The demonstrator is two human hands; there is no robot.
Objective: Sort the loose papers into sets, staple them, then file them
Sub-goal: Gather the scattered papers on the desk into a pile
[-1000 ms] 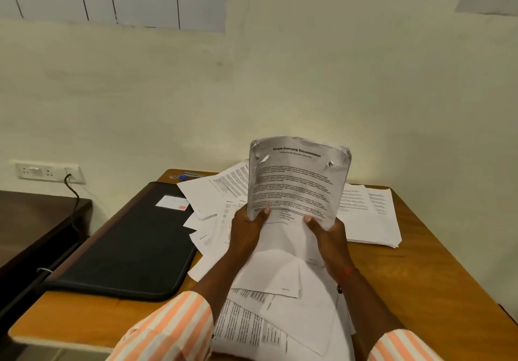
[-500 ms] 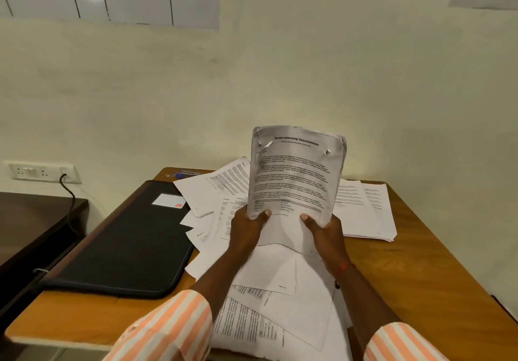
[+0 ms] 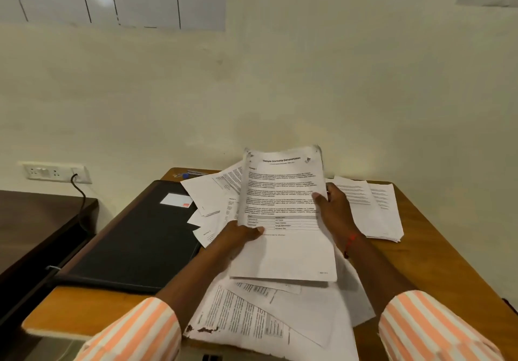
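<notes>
White printed paper set (image 3: 283, 220) held over loose white sheets (image 3: 280, 313) on brown wooden table (image 3: 437, 262).
Left hand (image 3: 238, 234) pinches its lower left edge; right hand (image 3: 333, 209) grips its right edge; black zip folder (image 3: 134, 243) lies left.

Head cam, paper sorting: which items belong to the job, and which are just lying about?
Job: held sheets, gripped by left hand and right hand; loose papers; right stack; black folder, likely for filing.
Lying about: wall socket; cable; side table.
</notes>
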